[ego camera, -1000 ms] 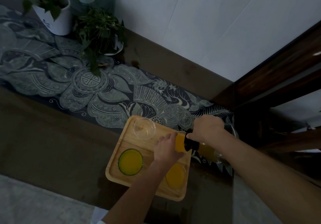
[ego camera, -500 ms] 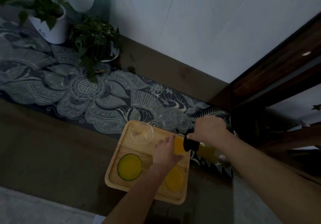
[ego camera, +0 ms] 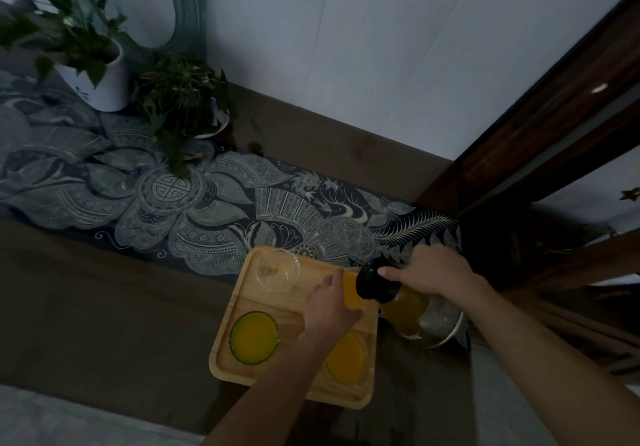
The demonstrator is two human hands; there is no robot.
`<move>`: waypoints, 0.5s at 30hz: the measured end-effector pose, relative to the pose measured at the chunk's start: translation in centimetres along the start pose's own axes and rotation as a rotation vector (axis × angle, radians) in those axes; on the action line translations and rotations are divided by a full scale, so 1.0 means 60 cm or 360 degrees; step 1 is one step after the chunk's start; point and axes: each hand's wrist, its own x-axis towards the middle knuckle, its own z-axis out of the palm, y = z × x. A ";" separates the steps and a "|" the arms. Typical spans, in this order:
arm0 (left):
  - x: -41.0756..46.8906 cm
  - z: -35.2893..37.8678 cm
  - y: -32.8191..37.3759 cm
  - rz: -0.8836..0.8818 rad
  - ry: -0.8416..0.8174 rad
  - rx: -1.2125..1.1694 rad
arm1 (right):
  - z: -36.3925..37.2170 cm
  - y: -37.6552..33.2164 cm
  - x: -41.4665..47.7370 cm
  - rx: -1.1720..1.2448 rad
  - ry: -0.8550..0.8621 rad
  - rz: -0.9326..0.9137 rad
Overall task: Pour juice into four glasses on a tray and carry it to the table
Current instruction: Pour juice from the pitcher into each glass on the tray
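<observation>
A wooden tray (ego camera: 242,373) lies on the dark counter. Its near left glass (ego camera: 254,337) and near right glass (ego camera: 347,361) hold orange juice. The far left glass (ego camera: 278,269) looks empty. My left hand (ego camera: 333,307) is wrapped around the far right glass (ego camera: 351,290), which holds juice. My right hand (ego camera: 433,272) grips a juice jug (ego camera: 412,310) with a black top, tilted with its mouth at that glass.
A patterned dark runner (ego camera: 173,210) covers the counter behind the tray. Two potted plants (ego camera: 100,75) (ego camera: 187,99) stand at the back left by the wall. A dark wooden frame (ego camera: 540,127) rises on the right. A pale surface (ego camera: 52,421) lies at the bottom left.
The jug has tipped back a little and its black top now shows more. My left hand stays on the far right glass. The view has shifted slightly.
</observation>
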 end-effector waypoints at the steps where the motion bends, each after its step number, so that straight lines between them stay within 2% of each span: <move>1: -0.001 0.000 0.003 -0.0016 -0.0005 0.0000 | 0.010 0.011 0.002 0.0078 -0.0008 0.0006; 5: -0.005 -0.001 0.013 -0.0062 -0.0019 0.0013 | 0.040 0.042 0.000 0.0355 0.0054 0.0040; 15: -0.019 -0.001 0.024 -0.0103 -0.0003 0.0092 | 0.085 0.114 -0.001 0.0625 0.0139 -0.0091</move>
